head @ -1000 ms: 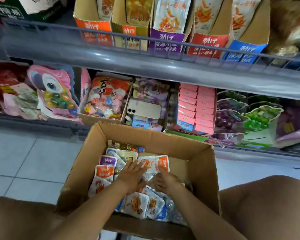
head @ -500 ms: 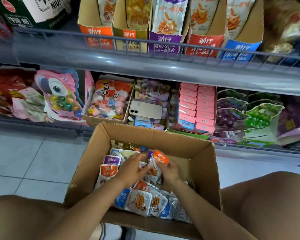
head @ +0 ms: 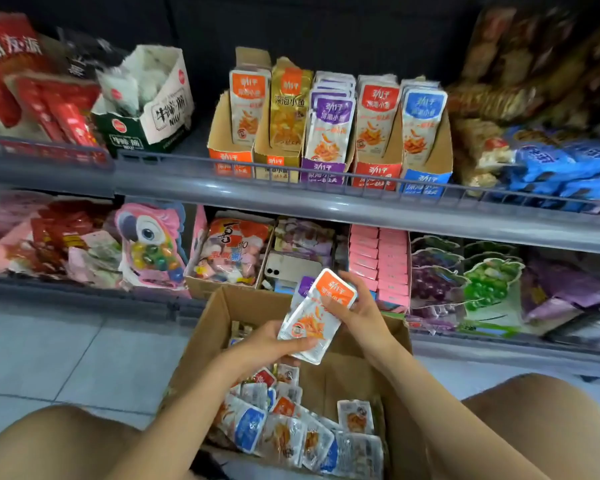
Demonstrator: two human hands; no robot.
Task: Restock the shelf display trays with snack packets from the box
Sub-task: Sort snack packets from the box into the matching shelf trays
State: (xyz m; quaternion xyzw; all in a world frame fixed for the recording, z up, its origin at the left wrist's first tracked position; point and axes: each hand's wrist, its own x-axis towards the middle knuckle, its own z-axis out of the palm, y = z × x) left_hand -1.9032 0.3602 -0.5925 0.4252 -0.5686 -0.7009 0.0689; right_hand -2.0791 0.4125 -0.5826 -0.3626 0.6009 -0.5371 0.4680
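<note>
Packets (head: 312,320) over the box (head: 208,323) were pinched at bottom by left hand (head: 267,342), at top by right hand (head: 364,310), seemingly squared for shelving

purple packet (head: 304,287) mostly hidden behind orange packet (head: 321,317), right shelf bags (head: 534,67) blurred

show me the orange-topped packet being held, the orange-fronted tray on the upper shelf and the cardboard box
orange-topped white snack packet (head: 309,323): head view, white body
orange-fronted cardboard display tray (head: 219,128): head view, left wall
brown cardboard box (head: 205,337): head view, left inner wall
</note>
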